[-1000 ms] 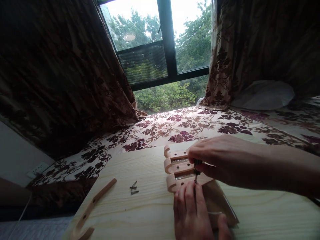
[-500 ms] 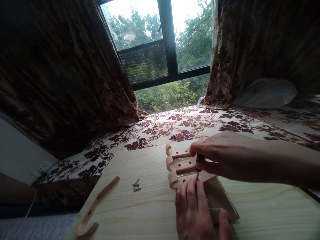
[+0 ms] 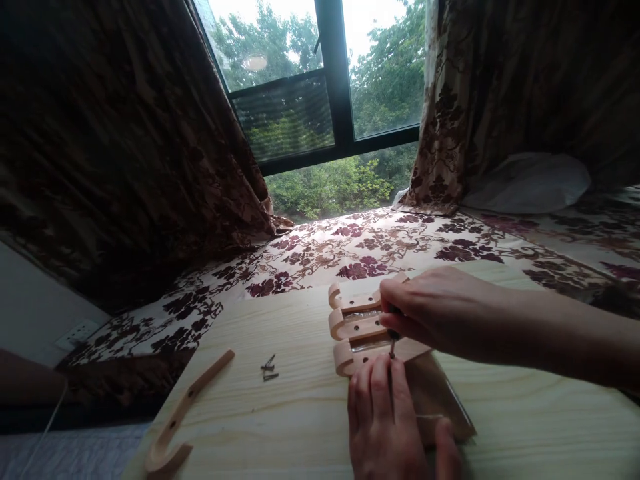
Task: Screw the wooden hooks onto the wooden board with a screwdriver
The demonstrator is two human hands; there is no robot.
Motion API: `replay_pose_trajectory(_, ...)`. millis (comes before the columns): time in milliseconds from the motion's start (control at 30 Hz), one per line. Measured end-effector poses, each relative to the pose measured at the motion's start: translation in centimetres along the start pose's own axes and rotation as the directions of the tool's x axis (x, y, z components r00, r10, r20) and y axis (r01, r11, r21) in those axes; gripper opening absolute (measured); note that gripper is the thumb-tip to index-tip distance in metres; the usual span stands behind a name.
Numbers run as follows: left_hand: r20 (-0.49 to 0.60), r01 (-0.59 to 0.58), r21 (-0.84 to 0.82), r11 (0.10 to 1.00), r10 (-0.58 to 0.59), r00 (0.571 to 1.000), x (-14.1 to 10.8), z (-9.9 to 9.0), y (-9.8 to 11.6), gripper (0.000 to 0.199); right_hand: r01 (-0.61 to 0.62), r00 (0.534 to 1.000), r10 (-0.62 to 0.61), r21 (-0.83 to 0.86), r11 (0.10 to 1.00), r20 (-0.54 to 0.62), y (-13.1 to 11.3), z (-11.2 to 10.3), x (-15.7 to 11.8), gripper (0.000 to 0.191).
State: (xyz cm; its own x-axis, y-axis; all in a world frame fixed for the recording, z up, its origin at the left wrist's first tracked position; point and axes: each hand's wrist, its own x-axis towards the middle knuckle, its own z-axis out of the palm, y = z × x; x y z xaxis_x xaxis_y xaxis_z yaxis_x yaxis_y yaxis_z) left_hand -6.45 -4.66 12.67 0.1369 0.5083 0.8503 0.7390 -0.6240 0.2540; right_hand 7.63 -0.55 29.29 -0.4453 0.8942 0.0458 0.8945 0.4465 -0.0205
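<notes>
My right hand [image 3: 425, 303] is closed round the dark handle of a screwdriver [image 3: 393, 345], its shaft pointing down at the nearest wooden hook [image 3: 345, 360]. My left hand [image 3: 385, 420] lies with fingers stretched out, fingertips pressing on that hook close beside the screwdriver's tip. Behind it, two more curved wooden hooks [image 3: 343, 325] sit in a row, with dark screws or holes in their faces. Under them lies a brown flat piece in clear wrap [image 3: 445, 393], partly covered by my hands. The tip's contact point is hard to make out.
A loose wooden hook [image 3: 175, 420] lies at the left of the pale wooden board [image 3: 295, 427]. Several screws [image 3: 269, 368] are scattered between it and my left hand. Beyond the board spreads a flower-patterned cloth [image 3: 360, 247] below a window with curtains.
The right hand has turned a little around the screwdriver, so less of the handle shows. My left hand stays in place on the hook. The whole view has shifted slightly.
</notes>
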Motion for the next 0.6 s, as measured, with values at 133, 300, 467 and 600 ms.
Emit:
replay_pose_trajectory(133,-0.021,-0.009,0.017,1.0,0.01,1.0,0.2,-0.2,0.2,0.046,0.048,0.999,-0.048,0.002,0.999,-0.016,0.1,-0.9,-0.3,0.015)
replay_pose_trajectory(300,-0.013,0.0,-0.009,1.0,0.0,1.0,0.0,0.1,0.2,0.047,0.162,0.985,-0.163,0.025,0.986,0.06,0.0,-1.9,-0.6,0.019)
replay_pose_trajectory(467,-0.002,-0.002,-0.013,1.0,0.002,1.0,-0.2,0.3,0.0,0.047,0.104,0.99,-0.102,-0.015,0.994,0.098,-0.3,-1.5,-0.1,0.021)
replay_pose_trajectory(600,0.011,-0.005,-0.014,1.0,0.005,1.0,-0.2,0.3,-0.1,0.047,0.061,0.996,-0.059,-0.032,0.998,0.062,-0.5,-0.8,0.0,0.025)
